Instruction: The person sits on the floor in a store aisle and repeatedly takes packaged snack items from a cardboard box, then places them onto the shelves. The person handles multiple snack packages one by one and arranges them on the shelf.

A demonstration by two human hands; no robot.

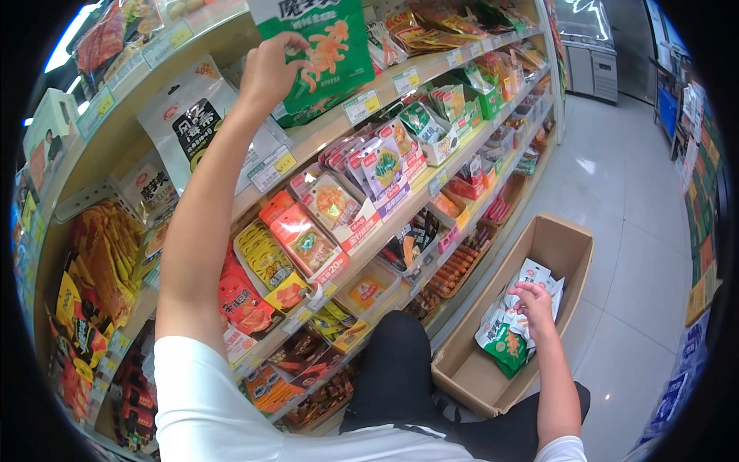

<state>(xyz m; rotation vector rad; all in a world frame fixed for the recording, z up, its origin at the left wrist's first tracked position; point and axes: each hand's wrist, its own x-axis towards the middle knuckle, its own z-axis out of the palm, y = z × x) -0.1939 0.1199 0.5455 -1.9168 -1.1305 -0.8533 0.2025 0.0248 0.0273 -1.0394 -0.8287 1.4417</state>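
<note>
My left hand is raised to an upper shelf, its fingers closed on the left side of a green and white snack bag with a picture of orange food. Below that bag, part of another green bag shows on the shelf. My right hand is low at the right, above a long open cardboard box on the floor. White and green snack bags lie in the box under the right hand, whose fingers are spread and slightly bent. Whether the fingers touch a bag, I cannot tell.
Store shelves with price labels and packed snacks run from the left to the upper right. A large white bag stands beside my left forearm. My knee is close to the lower shelves. Tiled floor and stacked goods are at the right.
</note>
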